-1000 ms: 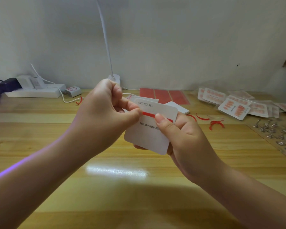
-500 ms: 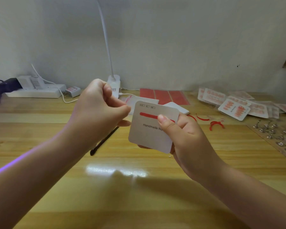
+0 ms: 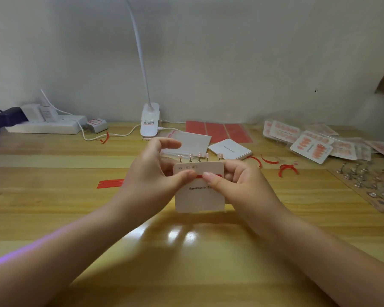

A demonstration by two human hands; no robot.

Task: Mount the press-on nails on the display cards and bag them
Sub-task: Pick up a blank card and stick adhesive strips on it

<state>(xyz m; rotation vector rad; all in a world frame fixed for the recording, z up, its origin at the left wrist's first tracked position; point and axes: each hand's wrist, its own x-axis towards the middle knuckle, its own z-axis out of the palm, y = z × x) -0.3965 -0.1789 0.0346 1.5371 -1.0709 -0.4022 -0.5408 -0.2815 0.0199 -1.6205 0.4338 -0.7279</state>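
**Card Held Between Both Thumbs Over the Table**

The white display card stands nearly upright above the wooden table, a red strip crossing its upper face. The left hand pinches the card's left edge, thumb pressed on the strip, index finger raised loose. The right hand grips the right edge, thumb tip on the strip too. A row of small nails on stands shows just behind the card's top edge. Farther back lie a stack of blank cards, red adhesive sheets and a clip lamp. Bagged finished cards spread at the right; loose red strips lie at the left.
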